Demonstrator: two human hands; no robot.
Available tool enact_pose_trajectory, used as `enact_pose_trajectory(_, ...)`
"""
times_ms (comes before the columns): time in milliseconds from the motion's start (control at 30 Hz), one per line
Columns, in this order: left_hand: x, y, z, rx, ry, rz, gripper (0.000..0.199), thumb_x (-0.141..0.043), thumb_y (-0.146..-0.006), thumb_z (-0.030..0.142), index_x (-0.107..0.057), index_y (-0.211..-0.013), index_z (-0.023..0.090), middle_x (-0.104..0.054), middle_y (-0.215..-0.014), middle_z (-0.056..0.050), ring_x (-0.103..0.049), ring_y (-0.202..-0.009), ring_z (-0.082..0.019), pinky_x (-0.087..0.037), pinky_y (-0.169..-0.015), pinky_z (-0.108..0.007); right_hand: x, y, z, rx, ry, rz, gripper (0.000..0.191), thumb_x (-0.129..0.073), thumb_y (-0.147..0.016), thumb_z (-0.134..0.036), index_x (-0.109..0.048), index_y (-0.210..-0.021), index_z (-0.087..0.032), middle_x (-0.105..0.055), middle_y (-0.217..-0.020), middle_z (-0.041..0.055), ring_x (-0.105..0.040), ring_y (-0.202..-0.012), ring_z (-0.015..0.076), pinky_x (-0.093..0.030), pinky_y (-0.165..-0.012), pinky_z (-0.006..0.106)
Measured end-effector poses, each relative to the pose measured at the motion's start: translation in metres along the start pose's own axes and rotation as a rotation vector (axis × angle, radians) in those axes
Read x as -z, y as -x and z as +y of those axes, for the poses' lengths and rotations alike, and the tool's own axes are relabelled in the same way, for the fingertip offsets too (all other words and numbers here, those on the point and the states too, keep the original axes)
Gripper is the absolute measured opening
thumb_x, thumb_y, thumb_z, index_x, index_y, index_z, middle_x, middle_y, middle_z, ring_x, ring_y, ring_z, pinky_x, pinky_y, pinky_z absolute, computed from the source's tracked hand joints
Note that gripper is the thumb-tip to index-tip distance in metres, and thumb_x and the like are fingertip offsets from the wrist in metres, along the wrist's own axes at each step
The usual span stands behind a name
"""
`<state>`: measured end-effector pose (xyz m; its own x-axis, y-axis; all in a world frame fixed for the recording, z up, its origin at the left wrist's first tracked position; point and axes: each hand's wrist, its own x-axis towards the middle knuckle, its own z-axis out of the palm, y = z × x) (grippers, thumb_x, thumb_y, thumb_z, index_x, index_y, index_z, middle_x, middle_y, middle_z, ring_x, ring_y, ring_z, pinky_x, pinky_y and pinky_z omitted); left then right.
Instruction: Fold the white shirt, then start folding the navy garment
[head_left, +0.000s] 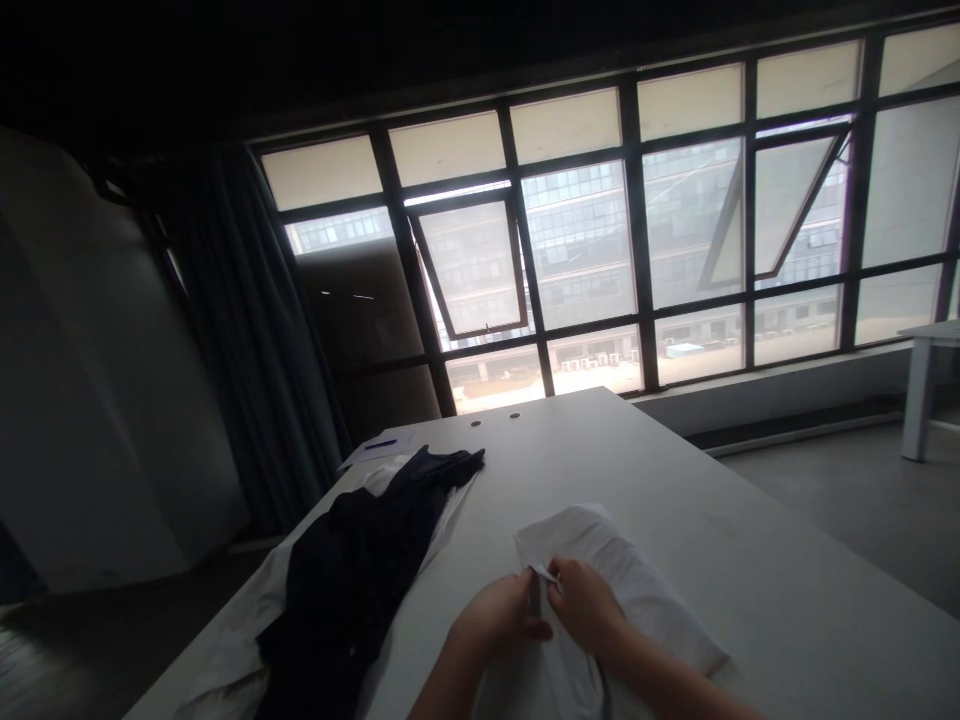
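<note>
A white garment (652, 590), maybe a shirt, lies partly folded on the white table (547, 455). My left hand (495, 622) pinches a raised edge of its cloth. Close beside it, my right hand (589, 605) is closed on the same edge, fingers bent inward. Between the two hands the fabric stands up in a narrow fold and runs down toward me. The lower part of the garment is partly hidden by my right forearm.
Along the table's left side a dark garment (360, 550) is spread over white cloth (240, 640). Farther back are a paper (397, 437) with a pen (381, 445) on it and two round cable holes. Windows, a dark curtain (240, 330) and another white table (919, 385) surround this spot.
</note>
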<state>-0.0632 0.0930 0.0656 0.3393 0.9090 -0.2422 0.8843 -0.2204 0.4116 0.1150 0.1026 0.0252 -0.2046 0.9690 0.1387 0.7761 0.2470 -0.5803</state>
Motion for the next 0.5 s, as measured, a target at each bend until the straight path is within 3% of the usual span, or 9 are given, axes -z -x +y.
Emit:
enact_pose_trajectory(133, -0.001, -0.009, -0.007, -0.068, 0.12, 0.027, 0.059, -0.079, -0.07, 0.036, -0.063, -0.126, 0.025, -0.067, -0.122, -0.005, -0.061, -0.107, -0.028, -0.046, -0.099, -0.036, 0.003, -0.005, 0.0, 0.002, -0.025, -0.007, 0.026, -0.056, -0.09, -0.029, -0.07, -0.111, -0.02, -0.078, -0.097, 0.0096, -0.072, -0.096, 0.024, -0.045, -0.078, 0.028)
enact_pose_trajectory(267, -0.005, -0.019, -0.01, -0.067, 0.268, 0.054, 0.033, -0.056, -0.088, 0.034, -0.068, -0.115, 0.019, -0.071, -0.107, -0.004, -0.062, -0.095, -0.022, -0.049, -0.087, -0.03, 0.007, -0.004, 0.001, 0.069, -0.112, -0.088, 0.03, -0.056, -0.088, -0.028, -0.065, -0.115, -0.018, -0.077, -0.092, 0.0081, -0.072, -0.091, 0.0243, -0.047, -0.077, 0.029)
enact_pose_trajectory(367, -0.013, -0.025, -0.01, -0.014, 0.346, 0.088, 0.035, -0.044, -0.096, 0.037, -0.071, -0.103, 0.015, -0.071, -0.096, -0.005, -0.063, -0.091, -0.023, -0.05, -0.081, -0.031, 0.015, -0.002, 0.0, 0.087, -0.211, -0.172, 0.024, -0.054, -0.081, -0.014, -0.06, -0.104, -0.019, -0.074, -0.093, 0.0092, -0.071, -0.084, 0.023, -0.05, -0.071, 0.028)
enact_pose_trajectory(500, -0.026, -0.03, -0.008, 0.048, 0.405, 0.124, 0.043, -0.05, -0.095, 0.051, -0.073, -0.089, 0.015, -0.071, -0.083, -0.004, -0.064, -0.086, -0.025, -0.05, -0.077, -0.032, 0.036, 0.002, -0.007, 0.022, -0.347, -0.389, 0.027, -0.053, -0.08, -0.018, -0.051, -0.106, -0.02, -0.071, -0.091, 0.0058, -0.067, -0.058, 0.0177, -0.047, -0.048, 0.025)
